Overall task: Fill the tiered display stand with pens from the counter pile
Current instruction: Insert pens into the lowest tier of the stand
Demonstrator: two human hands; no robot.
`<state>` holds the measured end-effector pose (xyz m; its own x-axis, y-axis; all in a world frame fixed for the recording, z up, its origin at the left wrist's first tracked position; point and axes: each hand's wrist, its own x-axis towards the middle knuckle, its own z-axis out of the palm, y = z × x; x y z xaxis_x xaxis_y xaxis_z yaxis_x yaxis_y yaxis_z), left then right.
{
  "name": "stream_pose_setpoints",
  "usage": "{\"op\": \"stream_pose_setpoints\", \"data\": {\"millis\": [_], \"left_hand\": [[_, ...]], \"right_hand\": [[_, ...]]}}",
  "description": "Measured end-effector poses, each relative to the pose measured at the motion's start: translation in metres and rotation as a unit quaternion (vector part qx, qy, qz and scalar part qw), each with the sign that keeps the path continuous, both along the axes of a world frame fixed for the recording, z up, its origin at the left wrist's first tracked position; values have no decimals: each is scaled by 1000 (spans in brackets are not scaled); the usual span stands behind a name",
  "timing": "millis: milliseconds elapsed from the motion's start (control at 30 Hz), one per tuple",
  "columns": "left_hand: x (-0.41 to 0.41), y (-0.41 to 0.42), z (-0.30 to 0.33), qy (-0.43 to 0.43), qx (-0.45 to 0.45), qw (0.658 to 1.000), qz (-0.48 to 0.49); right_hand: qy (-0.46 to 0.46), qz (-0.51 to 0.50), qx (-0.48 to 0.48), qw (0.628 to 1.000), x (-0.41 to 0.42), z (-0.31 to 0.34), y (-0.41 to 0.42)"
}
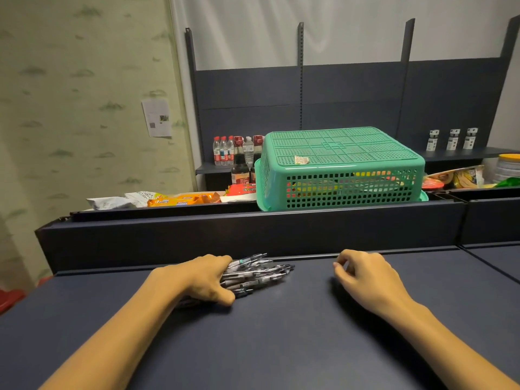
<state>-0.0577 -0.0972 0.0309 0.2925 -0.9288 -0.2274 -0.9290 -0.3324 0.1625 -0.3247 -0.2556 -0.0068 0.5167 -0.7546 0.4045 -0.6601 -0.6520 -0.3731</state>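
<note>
Pens lie gripped under the left hand; the right hand rests loosely curled, holding nothing.

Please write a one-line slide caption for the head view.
Left hand grips a pile of pens on the dark counter; right hand rests beside it, loosely curled, holding nothing.

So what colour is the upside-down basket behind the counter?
Green basket, clearest in the head view.
</note>
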Motion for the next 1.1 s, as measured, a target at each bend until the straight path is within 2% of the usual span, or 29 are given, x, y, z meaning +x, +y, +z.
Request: {"op": "stream_pose_setpoints", "data": {"millis": [367, 600, 733, 1000, 1100], "left_hand": [[-16, -8, 6, -82, 14, 996, 16], [-23, -9, 6, -104, 5, 994, 22], [-21, -9, 3, -68, -23, 997, 42], [-15, -8, 6, 56, -69, 994, 64], [-14, -10, 7, 63, -75, 992, 79]], "right_hand": [[-1, 8, 3, 1000, 0, 3, 4], [1, 11, 9, 1000, 1, 6, 8], [4, 14, 13, 1000, 0, 6, 9], [5, 27, 9, 1000, 1, 8, 11], [8, 32, 6, 999, 1, 8, 12]]}}
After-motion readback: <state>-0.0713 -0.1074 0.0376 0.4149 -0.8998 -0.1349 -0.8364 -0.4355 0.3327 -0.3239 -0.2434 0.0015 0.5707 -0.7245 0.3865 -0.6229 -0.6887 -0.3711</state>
